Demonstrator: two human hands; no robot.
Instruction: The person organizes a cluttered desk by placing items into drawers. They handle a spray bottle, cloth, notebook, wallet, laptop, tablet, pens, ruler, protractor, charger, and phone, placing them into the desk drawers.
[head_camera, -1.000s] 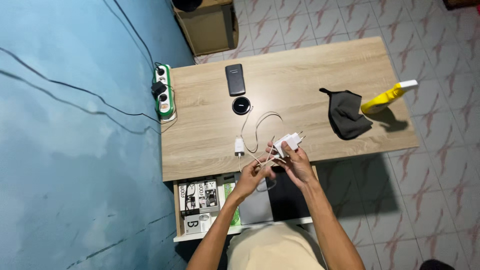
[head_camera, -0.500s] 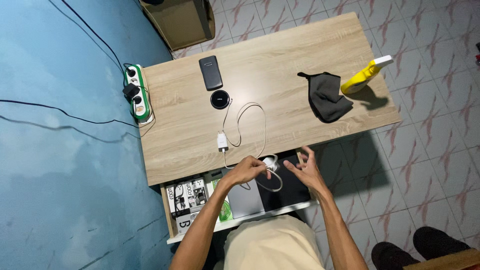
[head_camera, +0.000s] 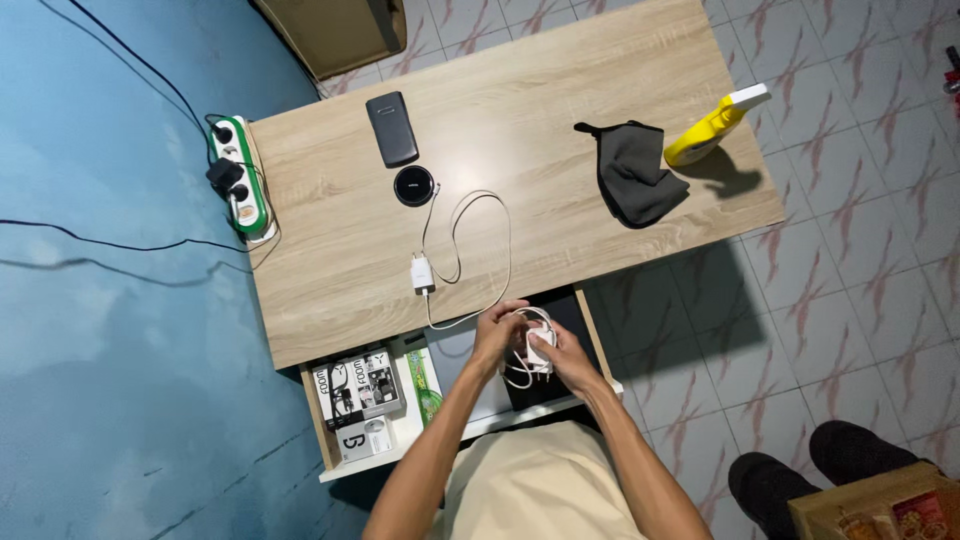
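Two hands (head_camera: 530, 345) around coiled white charger (head_camera: 538, 350)

High head view, straight down

Phone (head_camera: 392, 128) behind charging puck (head_camera: 414, 185), mask (head_camera: 632, 182) to their right.

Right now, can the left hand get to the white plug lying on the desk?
Probably yes. The left hand is near the desk's front edge, the white plug lies just beyond it, and only bare desk and loose cable lie between. But that hand is busy with the white charger.
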